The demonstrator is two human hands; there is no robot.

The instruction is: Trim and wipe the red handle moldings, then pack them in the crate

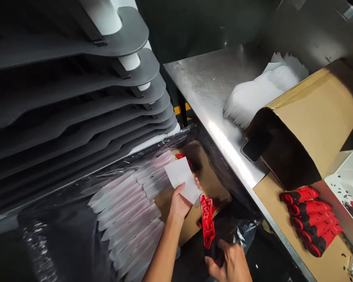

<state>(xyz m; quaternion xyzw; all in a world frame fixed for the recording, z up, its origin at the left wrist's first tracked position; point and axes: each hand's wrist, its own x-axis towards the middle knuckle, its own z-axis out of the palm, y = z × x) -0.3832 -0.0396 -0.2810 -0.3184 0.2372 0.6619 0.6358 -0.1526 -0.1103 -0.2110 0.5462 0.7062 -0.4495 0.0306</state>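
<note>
My left hand (181,203) is closed on a small white bag (182,178), held up over a cardboard box lined with clear plastic (202,172). My right hand (228,263) grips the dark lower end of a red plastic handle part (207,221), whose top points toward the bag's lower edge. Rows of bagged parts (129,211) lie packed in the box to the left of my left hand. Another loose red part (182,156) lies deeper in the box.
A rack of dark stacked trays (76,102) fills the left. On the steel table (206,90) at right lie a pile of white bags (253,96), a tipped cardboard box (314,121), a black phone (255,145) and several red handle parts (312,219) on cardboard.
</note>
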